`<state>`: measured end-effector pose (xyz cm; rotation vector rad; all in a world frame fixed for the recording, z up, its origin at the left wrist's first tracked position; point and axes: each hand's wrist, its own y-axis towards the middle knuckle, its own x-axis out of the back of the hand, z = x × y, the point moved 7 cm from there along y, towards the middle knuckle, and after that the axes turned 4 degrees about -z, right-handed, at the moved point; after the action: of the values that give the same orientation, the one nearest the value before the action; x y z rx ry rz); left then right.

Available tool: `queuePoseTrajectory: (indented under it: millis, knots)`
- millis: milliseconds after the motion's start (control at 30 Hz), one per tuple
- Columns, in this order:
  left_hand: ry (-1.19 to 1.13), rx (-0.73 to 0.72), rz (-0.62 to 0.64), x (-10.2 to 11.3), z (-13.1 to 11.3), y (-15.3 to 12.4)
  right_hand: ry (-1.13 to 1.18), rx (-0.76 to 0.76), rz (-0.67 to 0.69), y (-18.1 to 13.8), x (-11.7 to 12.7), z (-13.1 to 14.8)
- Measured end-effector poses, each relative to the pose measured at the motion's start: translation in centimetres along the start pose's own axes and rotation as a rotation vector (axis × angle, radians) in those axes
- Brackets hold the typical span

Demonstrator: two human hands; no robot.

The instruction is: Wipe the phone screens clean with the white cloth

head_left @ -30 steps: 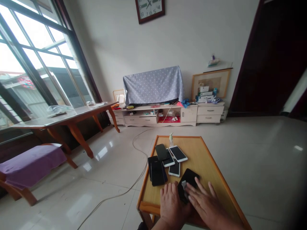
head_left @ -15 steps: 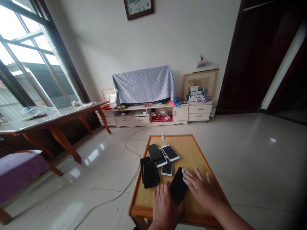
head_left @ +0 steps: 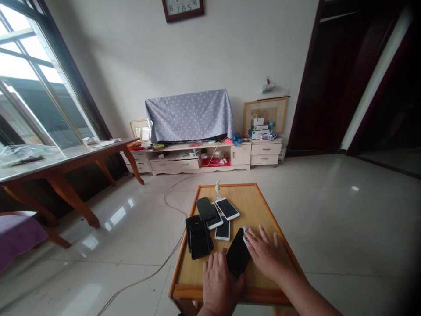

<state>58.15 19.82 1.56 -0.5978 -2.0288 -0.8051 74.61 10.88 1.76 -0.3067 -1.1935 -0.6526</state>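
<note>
A black phone (head_left: 237, 258) lies at an angle near the front of a small wooden table (head_left: 263, 206). My left hand (head_left: 219, 281) rests flat on the table against the phone's near left edge, holding it steady. My right hand (head_left: 265, 254) has its fingers spread, pressing a small white pad (head_left: 245, 232) on the phone's far right corner. Behind them lies a pile of several phones (head_left: 210, 221), some black, some white-framed. A small spray bottle (head_left: 217, 190) stands at the table's far edge.
A white cable (head_left: 158, 267) trails over the tiled floor left of the table. A long wooden table (head_left: 59, 164) stands by the window at the left. A low TV cabinet (head_left: 204, 158) with a cloth-covered set lines the far wall. A dark doorway (head_left: 345, 87) opens at the right.
My right hand has slid the white pad from the middle of the phone up to its far right corner. The camera has swung right, shifting the room leftward.
</note>
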Motion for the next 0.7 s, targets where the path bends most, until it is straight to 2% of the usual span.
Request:
queuePoseTrajectory:
  millis: [67, 167, 233, 300, 400, 467, 600, 700]
  knots:
    - [0.006, 0.002, 0.014, 0.0, 0.0, 0.0, 0.007, 0.04, 0.012, -1.7, -0.3, 0.3]
    - [0.004, 0.007, 0.031, 0.1, -0.2, 0.1, 0.07, 0.161, 0.07, -4.3, -0.8, 2.4]
    - [0.002, 0.007, 0.042, 0.3, -0.5, 0.1, 0.099, 0.204, 0.1, -5.0, -0.8, 3.2]
    - [0.013, 0.001, 0.063, 0.5, -0.7, 0.1, 0.079, 0.159, 0.08, -4.4, -0.5, 2.5]
    - [0.057, -0.021, 0.098, 0.8, -1.1, 0.1, -0.001, 0.025, 0.0, -2.8, -0.1, -0.1]
    - [0.079, -0.043, 0.11, 0.9, -1.3, 0.1, -0.018, 0.003, -0.031, -2.3, -0.5, -1.1]
    - [0.085, -0.05, 0.118, 0.7, -1.3, 0.3, 0.065, 0.051, -0.098, -2.3, -1.3, -0.8]
    - [0.073, -0.056, 0.117, 0.6, -1.5, 0.5, 0.182, 0.038, -0.156, -2.1, -0.8, -0.5]
